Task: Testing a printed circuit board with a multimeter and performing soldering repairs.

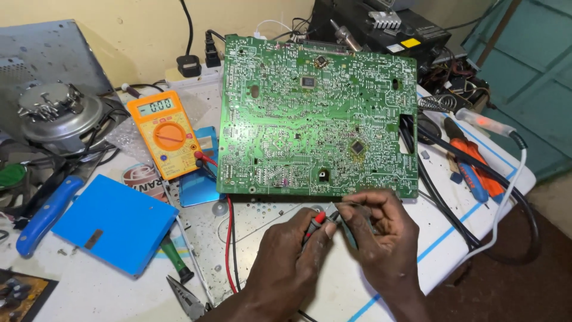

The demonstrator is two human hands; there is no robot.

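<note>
Head view: multimeter (164,133) left of circuit board (317,116).

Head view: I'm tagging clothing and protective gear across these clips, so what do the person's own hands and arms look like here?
Both the left hand and the right hand are bare: no gloves, rings, watch or wrist strap show. The forearms are uncovered as far as the bottom edge of the picture, with no sleeve in view. The nails look short. No markings are visible.
</note>
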